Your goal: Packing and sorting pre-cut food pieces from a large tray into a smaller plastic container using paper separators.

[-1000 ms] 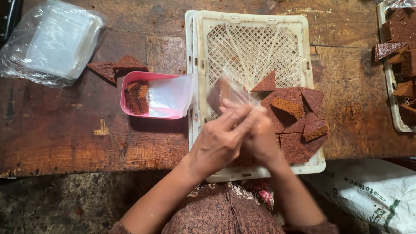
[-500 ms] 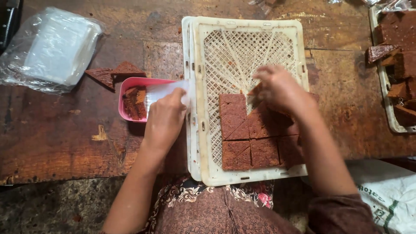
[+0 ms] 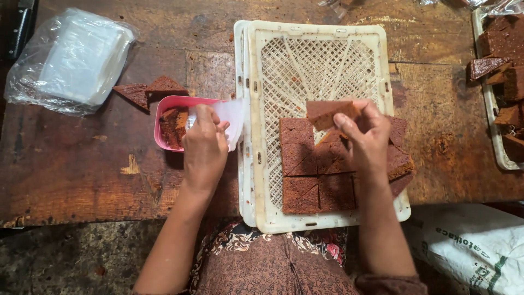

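My right hand (image 3: 367,141) holds a brown cake piece (image 3: 327,112) lifted above the white lattice tray (image 3: 319,49). Cut brown cake squares (image 3: 305,164) lie in the near half of that tray, partly under my right hand. My left hand (image 3: 204,146) rests on the pink plastic container (image 3: 169,102), gripping its clear lid (image 3: 232,117) at the tray's left edge. Brown cake pieces (image 3: 173,125) sit inside the pink container.
A clear bag of stacked plastic containers (image 3: 73,60) lies at the far left. Two loose cake wedges (image 3: 150,88) lie beside the pink container. Another white tray of cake pieces (image 3: 505,71) is at the right edge. A white sack (image 3: 475,246) sits below the worn wooden table (image 3: 82,180).
My hands were together over the tray, then parted. The left went to the pink container's lid; the right has lifted a cake piece off the tray.
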